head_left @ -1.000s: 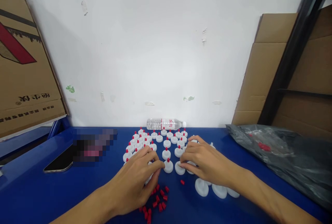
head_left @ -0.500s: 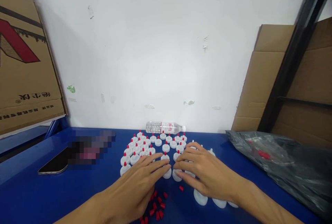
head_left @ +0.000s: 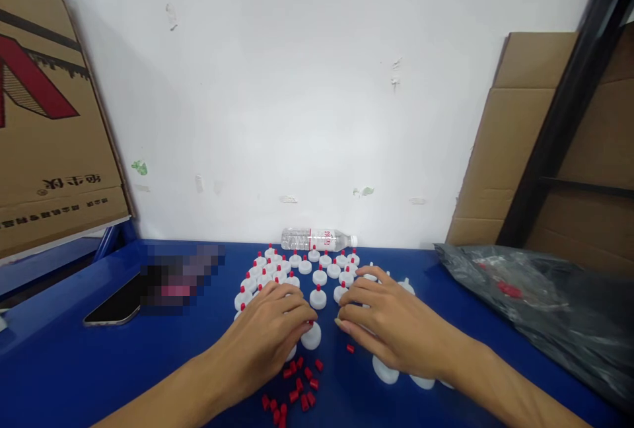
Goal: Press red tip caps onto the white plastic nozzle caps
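Observation:
My left hand [head_left: 271, 327] is curled over a white round lid with a spout [head_left: 311, 337]. Its thumb and forefinger are pinched on a small red cap [head_left: 310, 323] at the lid's top. Another white lid [head_left: 290, 353] is partly hidden under that hand. My right hand [head_left: 389, 314] hovers over several uncapped white lids [head_left: 385, 370], its fingers bent but apart, with nothing visible in them. Behind both hands stand many white lids with red caps [head_left: 317, 297]. Several loose red caps [head_left: 299, 385] lie in front of my left hand, and a single one [head_left: 351, 349] lies near my right thumb.
A clear plastic bottle [head_left: 319, 240] lies against the wall on the blue table [head_left: 163, 362]. A phone [head_left: 116, 302] rests at the left, beside a blurred patch. Grey plastic sheeting [head_left: 535, 322] covers the right side. Cardboard [head_left: 54, 117] stands at the left.
My left hand has drawn its fingers in and closed them on a red cap at a white lid. My right hand has stayed nearly in place. The white lid by my right thumb no longer shows there.

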A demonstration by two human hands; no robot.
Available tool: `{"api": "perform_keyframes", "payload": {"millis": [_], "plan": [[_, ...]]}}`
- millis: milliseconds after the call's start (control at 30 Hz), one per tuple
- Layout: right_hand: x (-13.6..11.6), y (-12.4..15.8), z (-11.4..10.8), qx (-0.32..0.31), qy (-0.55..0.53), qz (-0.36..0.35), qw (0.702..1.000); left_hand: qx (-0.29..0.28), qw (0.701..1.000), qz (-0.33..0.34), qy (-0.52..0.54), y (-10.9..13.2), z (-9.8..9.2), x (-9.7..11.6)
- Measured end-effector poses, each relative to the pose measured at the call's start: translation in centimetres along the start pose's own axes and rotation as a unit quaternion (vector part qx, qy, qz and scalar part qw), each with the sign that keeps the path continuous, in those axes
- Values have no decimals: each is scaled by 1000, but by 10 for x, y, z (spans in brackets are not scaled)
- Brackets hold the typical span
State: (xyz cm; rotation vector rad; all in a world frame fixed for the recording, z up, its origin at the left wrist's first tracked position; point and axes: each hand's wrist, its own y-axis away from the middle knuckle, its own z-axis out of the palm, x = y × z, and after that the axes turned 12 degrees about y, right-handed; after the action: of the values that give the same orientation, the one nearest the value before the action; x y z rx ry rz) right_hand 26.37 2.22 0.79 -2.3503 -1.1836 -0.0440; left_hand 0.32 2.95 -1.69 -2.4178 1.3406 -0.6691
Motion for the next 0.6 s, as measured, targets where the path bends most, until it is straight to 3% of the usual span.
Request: {"api": "perform_keyframes", "payload": {"millis": [233,400,500,600], "plan": [[-11,2,1,17,28,-6,999,50,998,26,13,-1,-1,2],[-21,0,0,18,-1,-13,1000,143,980,114,77,0,-8,17],[-25,-1,2,59,-12,-16,998,172,971,148,75,1,-11,24],[-26,-2,4,117,12,-27,993,173,974,134,62,1,-13,24]]}}
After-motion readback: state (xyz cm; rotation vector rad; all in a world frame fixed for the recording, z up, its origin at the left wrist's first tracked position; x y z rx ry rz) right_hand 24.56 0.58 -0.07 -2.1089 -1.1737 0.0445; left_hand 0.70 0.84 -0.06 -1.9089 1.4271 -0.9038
